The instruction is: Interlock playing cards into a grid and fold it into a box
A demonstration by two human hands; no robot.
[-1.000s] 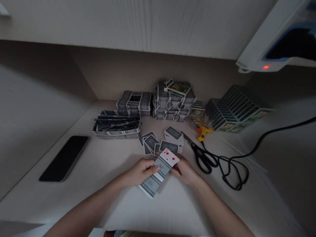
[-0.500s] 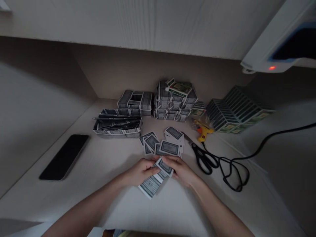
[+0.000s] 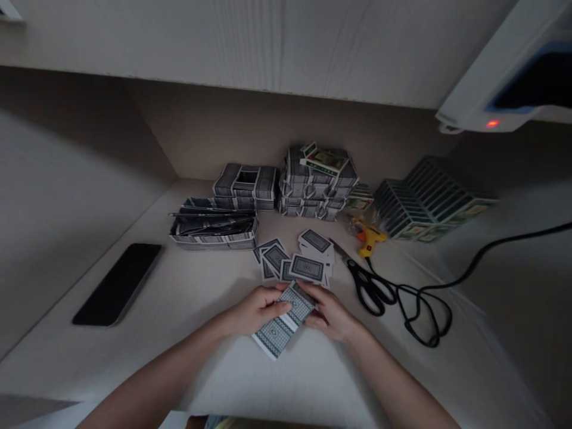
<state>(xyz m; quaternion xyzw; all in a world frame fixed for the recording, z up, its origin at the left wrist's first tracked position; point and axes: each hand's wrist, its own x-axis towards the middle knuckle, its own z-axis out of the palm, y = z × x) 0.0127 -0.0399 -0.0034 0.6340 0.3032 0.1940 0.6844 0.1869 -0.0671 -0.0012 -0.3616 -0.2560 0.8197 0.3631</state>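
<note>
Card strip (image 3: 274,335) btwn L hand (image 3: 256,310) & R hand (image 3: 330,311) — both gripping it.

A pale desktop (image 3: 286,387) spreads from the centre down to 6 o'clock. At 12, a plain, dim back wall (image 3: 223,131) sits beneath a faintly grained overhead panel (image 3: 179,47). The left wall (image 3: 67,185) rises at 9, the right wall (image 3: 513,268) at 3. Light is low, with deep shadow at 10.

L forearm (image 3: 165,361) & R forearm (image 3: 395,370) bare, fingers (image 3: 279,308) bare too.
</note>
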